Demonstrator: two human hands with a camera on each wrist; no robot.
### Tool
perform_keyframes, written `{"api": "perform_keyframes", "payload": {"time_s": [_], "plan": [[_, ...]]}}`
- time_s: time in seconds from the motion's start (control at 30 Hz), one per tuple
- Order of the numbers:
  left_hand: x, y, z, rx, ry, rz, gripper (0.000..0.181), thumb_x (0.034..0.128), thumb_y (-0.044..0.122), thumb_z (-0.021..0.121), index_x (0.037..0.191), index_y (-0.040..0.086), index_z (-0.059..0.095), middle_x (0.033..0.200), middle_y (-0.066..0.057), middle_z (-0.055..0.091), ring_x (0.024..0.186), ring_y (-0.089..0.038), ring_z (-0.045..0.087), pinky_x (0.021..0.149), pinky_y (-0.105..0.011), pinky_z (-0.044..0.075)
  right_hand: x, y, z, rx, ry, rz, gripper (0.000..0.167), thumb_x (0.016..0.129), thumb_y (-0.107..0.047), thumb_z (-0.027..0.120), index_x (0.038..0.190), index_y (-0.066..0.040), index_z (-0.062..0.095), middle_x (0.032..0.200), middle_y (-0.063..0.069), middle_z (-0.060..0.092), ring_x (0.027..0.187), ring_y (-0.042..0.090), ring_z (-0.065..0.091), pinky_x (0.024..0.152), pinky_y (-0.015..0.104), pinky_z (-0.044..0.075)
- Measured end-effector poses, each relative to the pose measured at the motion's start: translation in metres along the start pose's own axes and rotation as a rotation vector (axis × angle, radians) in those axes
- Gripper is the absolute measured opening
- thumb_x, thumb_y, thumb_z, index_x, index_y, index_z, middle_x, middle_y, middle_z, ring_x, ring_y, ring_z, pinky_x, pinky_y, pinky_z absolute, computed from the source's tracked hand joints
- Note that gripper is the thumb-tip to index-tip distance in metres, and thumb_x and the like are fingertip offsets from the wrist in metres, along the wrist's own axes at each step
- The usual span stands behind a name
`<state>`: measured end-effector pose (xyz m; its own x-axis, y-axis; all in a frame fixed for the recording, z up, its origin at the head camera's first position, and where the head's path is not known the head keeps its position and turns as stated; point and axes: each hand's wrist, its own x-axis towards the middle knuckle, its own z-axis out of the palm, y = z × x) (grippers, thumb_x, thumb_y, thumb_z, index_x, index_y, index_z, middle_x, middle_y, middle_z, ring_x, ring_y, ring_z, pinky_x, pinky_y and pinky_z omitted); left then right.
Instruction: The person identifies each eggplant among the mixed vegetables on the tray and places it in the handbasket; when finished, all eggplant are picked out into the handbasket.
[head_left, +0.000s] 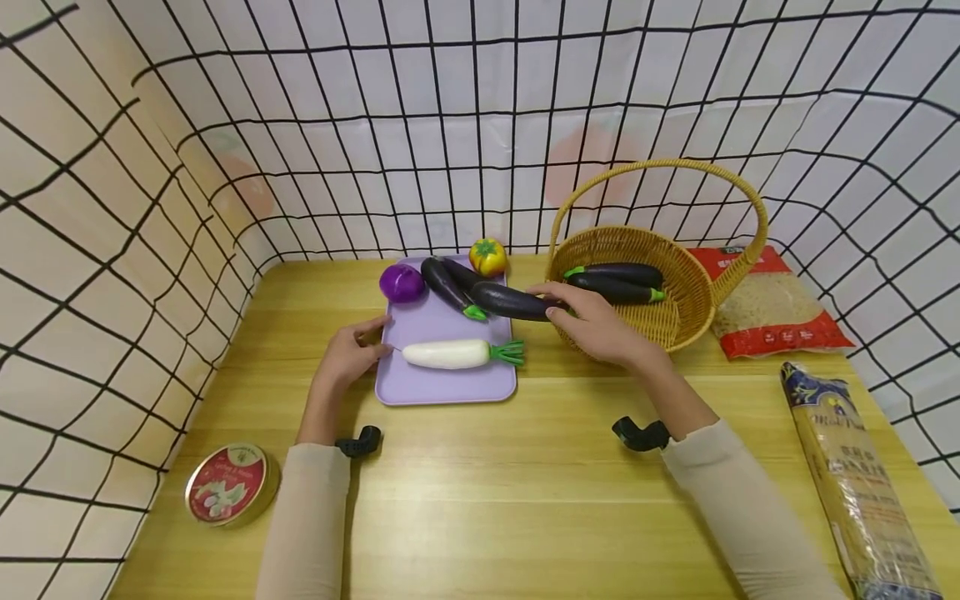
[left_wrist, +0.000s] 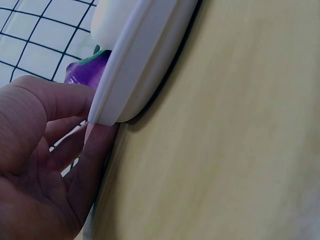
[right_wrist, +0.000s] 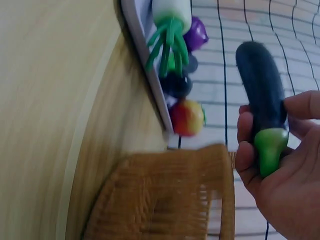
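Note:
My right hand (head_left: pixel 592 323) grips an eggplant (head_left: pixel 513 302) near its green stem end, above the gap between tray and basket. In the right wrist view, the thumb and fingers wrap that eggplant (right_wrist: pixel 260 80). My left hand (head_left: pixel 348 354) pinches the left rim of a lilac tray (head_left: pixel 450 392), thumb on top and fingers beneath, as the left wrist view shows. On the tray lie a white radish (head_left: pixel 450 354) with green leaves, two eggplants (head_left: pixel 446 287), a purple vegetable (head_left: pixel 402 284) and a yellow-red pepper-like piece (head_left: pixel 488 257). Two more eggplants (head_left: pixel 615 289) lie inside the wicker basket (head_left: pixel 675 325).
The basket's tall handle (head_left: pixel 663 164) arches above it. A red-and-clear food bag (head_left: pixel 780 304) lies right of the basket, and a long noodle packet (head_left: pixel 855 475) nearer the front. At left sits a round tin (head_left: pixel 231 485). Black wire mesh (head_left: pixel 480 125) borders the wooden table (head_left: pixel 480 500).

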<state>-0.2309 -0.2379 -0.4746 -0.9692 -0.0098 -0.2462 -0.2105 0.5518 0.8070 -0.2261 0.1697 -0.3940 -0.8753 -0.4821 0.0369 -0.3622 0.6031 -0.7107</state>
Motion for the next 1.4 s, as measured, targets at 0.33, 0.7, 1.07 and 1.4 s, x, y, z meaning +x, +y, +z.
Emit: {"api": "perform_keyframes", "payload": {"time_s": [0.33,0.7,1.07,1.4], "plan": [[-0.003,0.0,0.001,-0.011,-0.014,-0.012,0.058,0.097,0.017,0.07,0.151,0.03,0.053,0.148,-0.015,0.055,0.1,-0.026,0.063,0.079,-0.025,0.058,-0.026,0.024,-0.022,0.03,0.076,0.08,0.046,0.1,-0.048,0.064,0.142,-0.03,0.06,0.149,0.007,0.055,0.126,0.031,0.053,0.103,0.054,0.044],[-0.003,0.0,0.001,-0.018,-0.011,-0.02,0.058,0.097,0.017,0.069,0.151,0.031,0.053,0.159,-0.01,0.047,0.104,-0.028,0.065,0.08,-0.026,0.059,-0.051,0.051,-0.056,-0.022,0.129,0.167,0.049,0.099,-0.045,0.066,0.143,-0.024,0.059,0.154,0.018,0.049,0.141,0.044,0.042,0.111,0.068,0.035],[-0.004,0.002,-0.003,0.01,-0.012,-0.031,0.059,0.0964,0.019,0.07,0.152,0.031,0.053,0.143,-0.017,0.056,0.1,-0.028,0.062,0.078,-0.025,0.057,-0.051,0.085,-0.068,-0.2,0.092,0.221,0.048,0.102,-0.042,0.063,0.143,-0.018,0.058,0.148,0.027,0.052,0.135,0.05,0.047,0.106,0.069,0.039],[-0.004,0.005,-0.001,0.017,-0.008,-0.021,0.059,0.0958,0.02,0.071,0.151,0.031,0.053,0.133,-0.019,0.06,0.095,-0.026,0.062,0.075,-0.024,0.057,-0.033,0.095,-0.067,-0.356,0.014,0.229,0.042,0.102,-0.033,0.065,0.138,-0.012,0.06,0.136,0.029,0.061,0.121,0.052,0.057,0.095,0.067,0.043]]}}
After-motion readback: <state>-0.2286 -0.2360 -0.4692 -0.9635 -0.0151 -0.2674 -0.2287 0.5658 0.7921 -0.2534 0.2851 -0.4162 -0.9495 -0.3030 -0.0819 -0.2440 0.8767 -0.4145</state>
